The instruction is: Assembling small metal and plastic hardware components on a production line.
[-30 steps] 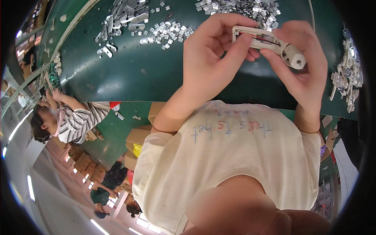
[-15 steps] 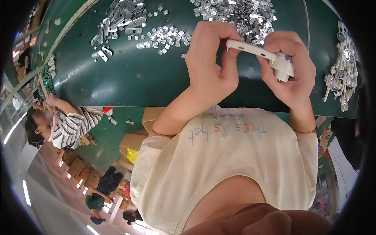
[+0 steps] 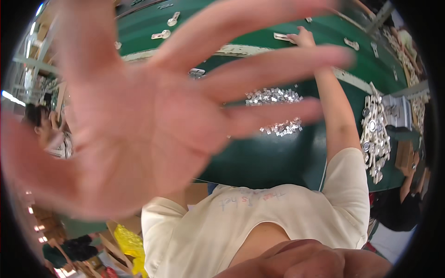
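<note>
1. No longer holding both hands together over the near side of the table; now split wide, with the left hand [image 3: 139, 116] up close to the lens and the right hand [image 3: 304, 39] stretched out to the far side.
2. Reads, as a judgement, like a break in the two-handed handling and a shift to setting down or picking up out there; cannot tell which.
3. On the left: fingers spread, blurred, palm toward the lens, nothing in grasp.
4. On the right: fingertips at the right-hand end of a white part [image 3: 280, 36]; cannot tell whether pinched or only touched.
5. Location of the part: beyond the pale strip [image 3: 248, 49], over the far green surface, well apart from another white piece [image 3: 161, 34].
6. Looks long and narrow, with darker marks along the middle; too small for finer detail. Cannot confirm as the same one handled a second ago.
</note>
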A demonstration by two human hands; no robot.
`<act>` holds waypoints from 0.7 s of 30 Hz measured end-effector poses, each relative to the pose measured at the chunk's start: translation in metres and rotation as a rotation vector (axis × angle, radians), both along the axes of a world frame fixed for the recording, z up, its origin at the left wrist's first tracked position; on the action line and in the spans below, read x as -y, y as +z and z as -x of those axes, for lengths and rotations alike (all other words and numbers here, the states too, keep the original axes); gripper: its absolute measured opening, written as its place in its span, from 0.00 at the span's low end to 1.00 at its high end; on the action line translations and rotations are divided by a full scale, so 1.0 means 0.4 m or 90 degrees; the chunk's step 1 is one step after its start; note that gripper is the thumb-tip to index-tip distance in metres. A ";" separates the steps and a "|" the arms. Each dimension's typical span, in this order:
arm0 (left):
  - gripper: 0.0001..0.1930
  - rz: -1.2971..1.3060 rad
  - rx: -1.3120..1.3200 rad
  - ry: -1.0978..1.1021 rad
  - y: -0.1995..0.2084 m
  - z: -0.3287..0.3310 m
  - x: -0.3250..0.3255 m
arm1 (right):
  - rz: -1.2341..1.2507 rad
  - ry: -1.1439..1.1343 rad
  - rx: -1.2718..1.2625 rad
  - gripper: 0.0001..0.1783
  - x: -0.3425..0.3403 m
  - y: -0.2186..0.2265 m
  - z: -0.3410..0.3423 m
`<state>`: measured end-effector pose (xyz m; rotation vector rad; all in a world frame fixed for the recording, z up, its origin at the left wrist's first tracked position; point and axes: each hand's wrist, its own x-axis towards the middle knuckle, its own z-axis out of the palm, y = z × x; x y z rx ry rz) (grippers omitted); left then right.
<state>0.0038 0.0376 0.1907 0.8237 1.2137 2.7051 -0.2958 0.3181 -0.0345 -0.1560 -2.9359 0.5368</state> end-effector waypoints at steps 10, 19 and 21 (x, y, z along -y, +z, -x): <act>0.48 -0.034 -0.243 0.173 0.070 0.023 0.150 | 0.363 0.164 -0.245 0.23 0.156 0.222 -0.363; 0.47 0.111 -0.187 0.194 0.052 -0.160 0.266 | 0.404 0.201 -0.175 0.15 0.166 0.210 -0.577; 0.47 0.138 -0.194 0.193 0.076 -0.152 0.345 | 0.382 0.278 -0.252 0.11 0.192 0.162 -0.551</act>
